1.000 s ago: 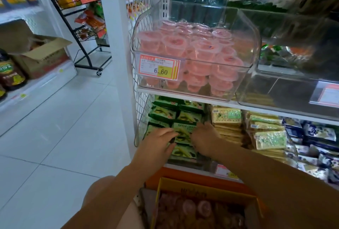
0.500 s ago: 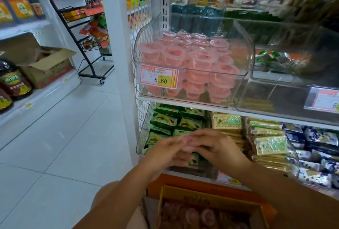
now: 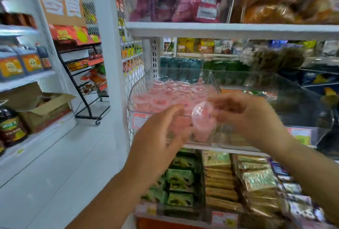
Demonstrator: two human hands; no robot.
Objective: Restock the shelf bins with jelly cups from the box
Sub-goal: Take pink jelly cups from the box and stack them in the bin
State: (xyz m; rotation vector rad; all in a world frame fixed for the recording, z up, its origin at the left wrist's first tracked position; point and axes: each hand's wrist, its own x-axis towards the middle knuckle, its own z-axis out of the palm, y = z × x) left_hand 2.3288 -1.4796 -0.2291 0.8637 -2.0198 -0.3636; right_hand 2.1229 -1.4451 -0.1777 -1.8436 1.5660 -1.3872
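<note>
Jelly cup (image 3: 202, 116) held in front of the clear bin (image 3: 139, 89)
Fingertips (image 3: 222, 108) of the right hand (image 3: 256, 118) curl onto the cup's 3 o'clock edge, clamping it; the lid faces the camera, base toward the shelf, and the lid outline reads as an oval, long axis about 12 to 6 o'clock. Left hand (image 3: 161, 137) sits at the cup's 8 o'clock, fingers straight and spread; blur hides whether they touch it. The bin, at 12 o'clock from both hands, holds pink cups (image 3: 161, 98), lids up
</note>
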